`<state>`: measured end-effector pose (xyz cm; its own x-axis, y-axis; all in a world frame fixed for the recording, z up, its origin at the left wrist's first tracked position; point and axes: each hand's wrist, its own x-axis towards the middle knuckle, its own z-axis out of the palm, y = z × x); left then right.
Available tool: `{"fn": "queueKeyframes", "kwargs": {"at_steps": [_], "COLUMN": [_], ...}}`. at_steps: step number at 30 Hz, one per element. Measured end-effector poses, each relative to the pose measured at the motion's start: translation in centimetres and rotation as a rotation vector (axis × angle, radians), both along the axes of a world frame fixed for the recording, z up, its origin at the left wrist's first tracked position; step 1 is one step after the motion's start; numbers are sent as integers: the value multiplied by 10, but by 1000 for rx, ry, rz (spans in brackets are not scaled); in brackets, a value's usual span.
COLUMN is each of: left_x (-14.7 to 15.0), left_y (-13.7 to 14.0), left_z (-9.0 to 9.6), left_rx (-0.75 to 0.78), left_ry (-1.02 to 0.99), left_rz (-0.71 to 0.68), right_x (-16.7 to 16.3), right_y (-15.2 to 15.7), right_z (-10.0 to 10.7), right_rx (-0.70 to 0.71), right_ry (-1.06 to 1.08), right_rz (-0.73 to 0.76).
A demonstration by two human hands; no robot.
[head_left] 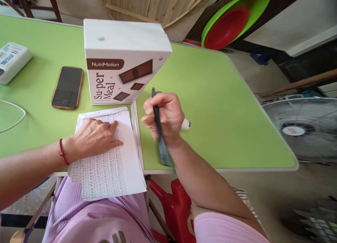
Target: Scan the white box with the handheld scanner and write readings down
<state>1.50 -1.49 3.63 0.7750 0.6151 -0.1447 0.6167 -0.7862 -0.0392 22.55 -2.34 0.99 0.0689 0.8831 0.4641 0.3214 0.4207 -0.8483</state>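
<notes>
My right hand point(167, 118) grips a dark pen point(156, 116) above the green table, just right of the paper. The pen's tip points away from me, and its lower end is blurred. My left hand point(96, 137) lies palm down on sheets of paper point(105, 176) with dense handwriting, its fingers loosely bent and apart. The sheets overhang the table's front edge, and their right side is blank. Directly beyond them stands a white NutriMotion box point(126, 60). A white object with a blue end point(185, 124) is partly hidden behind my right hand.
A phone point(67, 86) lies on the green table point(210, 95) left of the box. Further left are a white device point(14, 60) and a white cable point(22, 111). A fan point(293, 130) stands right of the table, a red stool point(179, 208) below its edge.
</notes>
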Motion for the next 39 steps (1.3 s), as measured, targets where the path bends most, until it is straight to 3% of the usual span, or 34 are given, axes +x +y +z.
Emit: {"fn": "queueKeyframes", "kwargs": {"at_steps": [2, 7, 11, 20, 31, 39], "left_x": [0, 0, 2, 4, 5, 4], "left_y": [1, 4, 6, 7, 7, 7], "left_z": [1, 2, 3, 7, 8, 8], "left_rx": [-20, -56, -86, -127, -162, -164], "left_ry": [13, -2, 8, 21, 51, 48], "left_rz": [43, 60, 83, 104, 103, 109], "right_x": [-9, -19, -22, -23, -19, -19], "right_y": [-2, 2, 8, 10, 14, 14], "right_z": [-7, -16, -20, -22, -33, -31], "right_rx": [-14, -260, -302, -205, -40, 3], "right_ry": [60, 81, 6, -138, -179, -197], "right_rz": [-33, 8, 11, -78, -20, -19]}}
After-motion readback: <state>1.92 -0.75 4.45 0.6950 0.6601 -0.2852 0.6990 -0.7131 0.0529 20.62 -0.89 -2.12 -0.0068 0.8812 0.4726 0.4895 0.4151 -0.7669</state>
